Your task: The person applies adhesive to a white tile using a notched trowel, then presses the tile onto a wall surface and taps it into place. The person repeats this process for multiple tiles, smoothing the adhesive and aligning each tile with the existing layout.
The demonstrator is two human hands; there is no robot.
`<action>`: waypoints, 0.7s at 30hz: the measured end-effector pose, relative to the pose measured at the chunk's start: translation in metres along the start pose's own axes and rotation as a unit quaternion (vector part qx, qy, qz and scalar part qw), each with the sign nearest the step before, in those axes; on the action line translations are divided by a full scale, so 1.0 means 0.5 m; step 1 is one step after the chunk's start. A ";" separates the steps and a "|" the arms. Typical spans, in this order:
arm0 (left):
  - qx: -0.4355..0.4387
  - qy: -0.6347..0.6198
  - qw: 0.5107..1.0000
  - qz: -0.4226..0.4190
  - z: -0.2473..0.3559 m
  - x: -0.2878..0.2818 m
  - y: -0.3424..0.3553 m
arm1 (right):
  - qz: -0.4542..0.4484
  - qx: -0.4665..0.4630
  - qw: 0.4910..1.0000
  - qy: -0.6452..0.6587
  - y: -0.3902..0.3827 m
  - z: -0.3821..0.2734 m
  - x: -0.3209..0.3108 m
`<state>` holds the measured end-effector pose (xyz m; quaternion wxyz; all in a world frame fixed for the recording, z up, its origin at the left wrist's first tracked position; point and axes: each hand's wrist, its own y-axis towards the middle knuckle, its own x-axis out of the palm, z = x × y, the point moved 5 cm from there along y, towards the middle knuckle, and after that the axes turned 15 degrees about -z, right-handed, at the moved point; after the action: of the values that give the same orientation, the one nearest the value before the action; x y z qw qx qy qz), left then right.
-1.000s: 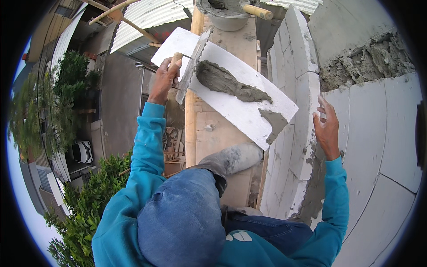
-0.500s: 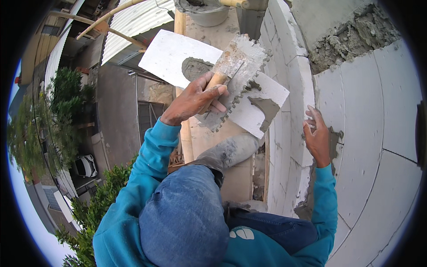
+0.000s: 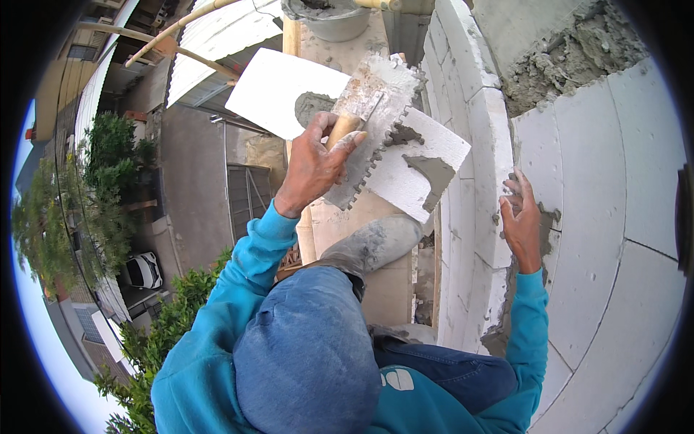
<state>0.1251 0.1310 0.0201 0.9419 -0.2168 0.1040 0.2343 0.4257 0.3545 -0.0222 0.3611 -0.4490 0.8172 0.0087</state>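
My left hand (image 3: 309, 168) is wrapped round the wooden handle of a notched trowel (image 3: 370, 108). Its toothed metal blade is smeared with mortar and covers the middle of a white block or board (image 3: 271, 87). Grey mortar (image 3: 312, 107) lies on that white piece left of the blade, with another patch of mortar (image 3: 437, 176) near its right end. My right hand (image 3: 522, 230) is at the upper edge of a white block wall (image 3: 491, 184), fingers apart and nothing held. The fingertips are by the block's right side; whether they press on it I cannot tell.
A bucket of mortar (image 3: 336, 27) stands at the far end of the plank walkway (image 3: 376, 296). Wet mortar (image 3: 571, 61) is heaped at the upper right, beside more white blocks (image 3: 593, 166). A bamboo pole (image 3: 306, 239) runs along the walkway's left edge, with a drop beyond it.
My left hand has shifted slightly right, while the trowel blade has turned and moved a little left. My right hand has moved slightly right along the block's edge.
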 end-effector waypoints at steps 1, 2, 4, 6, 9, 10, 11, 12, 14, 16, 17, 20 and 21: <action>0.018 -0.028 0.998 0.053 -0.019 -0.046 0.003 | 0.004 -0.008 1.000 -0.007 0.000 0.001 -0.003; 0.050 -0.021 0.993 0.107 -0.040 -0.098 0.010 | 0.007 -0.015 1.000 -0.013 -0.001 0.002 -0.004; 0.034 -0.016 0.990 0.133 -0.089 -0.185 0.017 | 0.000 -0.013 1.000 -0.020 0.001 0.004 -0.002; -0.002 -0.027 0.993 0.114 -0.136 -0.249 0.030 | -0.004 -0.015 0.999 -0.034 0.008 0.007 0.004; -0.047 -0.043 0.996 0.070 -0.192 -0.263 0.076 | -0.014 -0.008 0.999 -0.045 0.007 0.017 0.016; -0.057 -0.049 0.996 0.052 -0.207 -0.254 0.094 | -0.021 -0.001 0.999 -0.038 0.006 0.016 0.015; -0.070 -0.031 0.996 0.041 -0.221 -0.238 0.107 | -0.029 0.005 0.999 -0.030 0.006 0.017 0.017; -0.076 -0.024 0.996 0.036 -0.209 -0.210 0.113 | -0.027 0.012 0.999 -0.033 0.005 0.022 0.015; -0.086 -0.022 0.996 0.026 -0.193 -0.168 0.102 | -0.027 0.022 0.999 -0.039 0.000 0.032 0.016; -0.070 0.000 0.997 0.010 -0.182 -0.132 0.094 | -0.035 0.033 0.998 -0.031 0.003 0.055 0.021; -0.061 0.012 0.998 0.002 -0.179 -0.114 0.092 | -0.037 0.038 0.998 -0.026 0.004 0.063 0.023; -0.053 0.042 0.998 0.005 -0.173 -0.050 0.085 | -0.039 0.057 0.997 -0.027 0.007 0.073 0.027; -0.053 0.036 0.998 0.003 -0.173 -0.029 0.078 | -0.041 0.055 0.997 -0.024 0.006 0.072 0.029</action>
<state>0.0852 0.1168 -0.0660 0.9241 -0.2746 0.1260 0.2342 0.4398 0.3579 -0.0585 0.4046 -0.4616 0.7884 -0.0404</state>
